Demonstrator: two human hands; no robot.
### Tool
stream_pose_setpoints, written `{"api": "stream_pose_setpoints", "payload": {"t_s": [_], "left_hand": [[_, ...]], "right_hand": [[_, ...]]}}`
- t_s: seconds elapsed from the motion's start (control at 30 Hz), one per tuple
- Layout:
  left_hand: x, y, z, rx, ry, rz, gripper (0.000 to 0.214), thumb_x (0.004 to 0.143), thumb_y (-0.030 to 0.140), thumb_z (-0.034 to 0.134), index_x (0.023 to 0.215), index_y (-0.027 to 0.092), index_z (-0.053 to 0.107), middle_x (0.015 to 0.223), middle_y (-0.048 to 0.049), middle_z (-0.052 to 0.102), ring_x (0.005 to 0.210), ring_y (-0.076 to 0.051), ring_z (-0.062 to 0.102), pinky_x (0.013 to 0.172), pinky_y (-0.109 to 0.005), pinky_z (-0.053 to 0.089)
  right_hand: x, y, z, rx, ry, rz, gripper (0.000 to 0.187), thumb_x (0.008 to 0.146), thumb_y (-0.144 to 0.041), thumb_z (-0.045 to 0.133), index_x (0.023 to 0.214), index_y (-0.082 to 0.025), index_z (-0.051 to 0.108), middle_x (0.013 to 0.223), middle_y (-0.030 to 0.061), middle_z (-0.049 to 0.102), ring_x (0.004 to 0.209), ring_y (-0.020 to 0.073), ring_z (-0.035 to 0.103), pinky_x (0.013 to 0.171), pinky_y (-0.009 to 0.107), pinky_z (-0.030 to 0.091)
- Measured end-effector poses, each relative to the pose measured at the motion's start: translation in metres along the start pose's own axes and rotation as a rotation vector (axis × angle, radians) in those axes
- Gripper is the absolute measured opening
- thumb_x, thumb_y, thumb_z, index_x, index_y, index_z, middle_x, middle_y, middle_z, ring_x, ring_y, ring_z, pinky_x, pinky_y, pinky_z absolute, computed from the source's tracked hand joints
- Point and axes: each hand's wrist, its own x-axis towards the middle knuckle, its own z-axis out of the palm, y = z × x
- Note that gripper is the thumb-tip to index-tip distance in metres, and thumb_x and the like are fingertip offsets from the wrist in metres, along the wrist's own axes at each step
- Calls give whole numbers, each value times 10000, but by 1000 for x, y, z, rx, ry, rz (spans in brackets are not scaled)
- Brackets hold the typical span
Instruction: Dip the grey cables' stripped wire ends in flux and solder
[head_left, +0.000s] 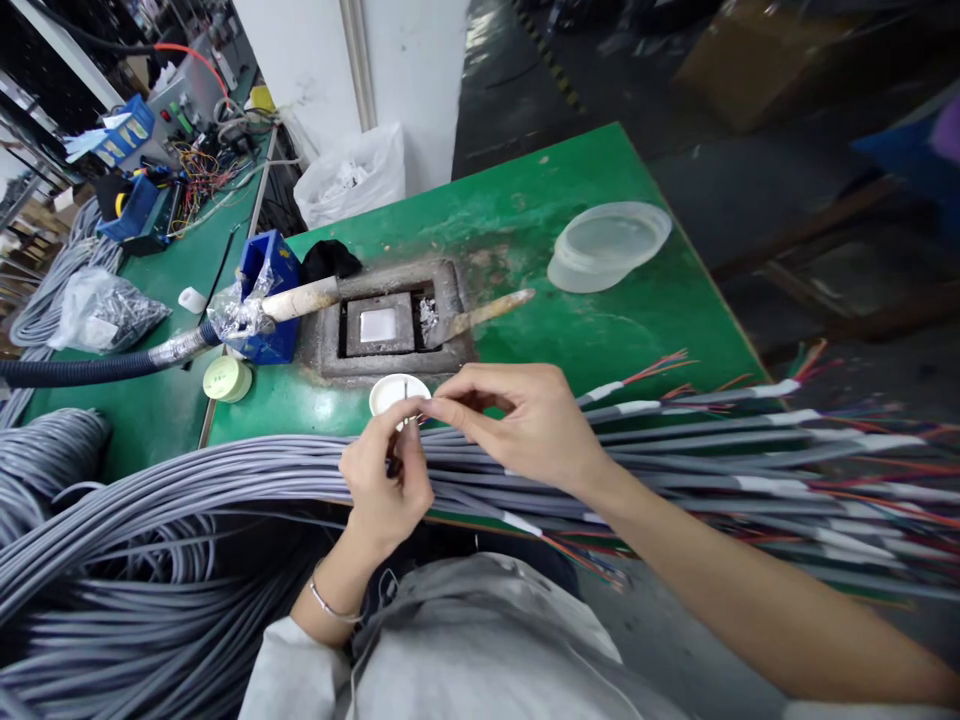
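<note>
Close together over the grey cables, my left hand [386, 475] and my right hand [525, 420] meet at their fingertips. Thumb and forefinger of each are pinched on something thin and small, which the fingers mostly hide; I cannot make out what it is. Just behind the fingertips stands a small round white dish [384, 393]. Under both hands runs a thick bundle of grey cables [262, 465], its stripped ends with white sleeves and coloured wires fanning out to the right.
A solder pot [379, 326] is set into the green table [525, 215], with a flat scraper [487, 314] lying across its edge. A white-ended hose [300, 300] rests on a blue bin [274, 262]. Also around are a round tin [227, 380], a clear plastic tub [607, 245] and coiled cables [52, 455].
</note>
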Motion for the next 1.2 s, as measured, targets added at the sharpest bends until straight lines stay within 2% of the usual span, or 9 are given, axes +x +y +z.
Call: {"api": "stream_pose_setpoints", "payload": {"t_s": [0.07, 0.17, 0.3, 0.43, 0.63, 0.93, 1.2], "left_hand": [[5, 0, -4, -54, -97, -86, 212, 833, 185, 546, 999, 177, 677, 828, -62, 701, 578, -101, 581, 534, -209, 462], [12, 1, -8, -253, -173, -286, 174, 799, 274, 612, 867, 162, 727, 719, -45, 672, 468, -63, 490, 425, -186, 386], [14, 3, -9, -470, -123, -463, 182, 721, 328, 698, 749, 153, 741, 573, 3, 594, 333, -9, 363, 308, -153, 274], [13, 4, -9, -517, -57, -492, 166, 677, 311, 736, 739, 158, 748, 563, 7, 589, 323, -14, 401, 284, -138, 282], [15, 6, -9, -542, -6, -518, 200, 672, 334, 736, 629, 139, 718, 434, 29, 522, 298, -37, 417, 275, -140, 320], [15, 7, -6, -594, 37, -483, 96, 657, 265, 752, 654, 172, 731, 540, 21, 568, 338, -30, 443, 282, -143, 324], [15, 10, -7, -550, -11, -486, 93, 663, 255, 750, 731, 191, 757, 588, 3, 634, 378, -50, 493, 325, -166, 417]], "right_hand": [[0, -2, -1, -8, 12, -9, 264, 777, -349, 619, 580, -173, 633, 534, 15, 621, 458, 92, 488, 437, 223, 374], [1, -2, -1, 40, 15, 21, 273, 760, -364, 640, 570, -168, 634, 504, 7, 602, 427, 83, 471, 410, 217, 367], [2, 0, 0, 185, -76, 102, 242, 698, -381, 694, 612, -156, 665, 496, 1, 603, 417, 87, 497, 398, 204, 399], [2, 1, 1, 259, -123, 131, 159, 676, -302, 697, 654, -145, 694, 562, 20, 652, 449, 94, 537, 425, 200, 436], [0, 0, 3, 349, -123, 249, 150, 670, -274, 684, 623, -132, 682, 445, -11, 561, 370, 73, 482, 365, 184, 374], [1, -1, 2, 396, -130, 277, 214, 661, -346, 711, 621, -138, 679, 428, -17, 535, 367, 72, 468, 357, 188, 360], [1, 1, 3, 430, -112, 293, 168, 652, -292, 704, 606, -133, 672, 409, -23, 522, 356, 70, 460, 344, 183, 338]]}}
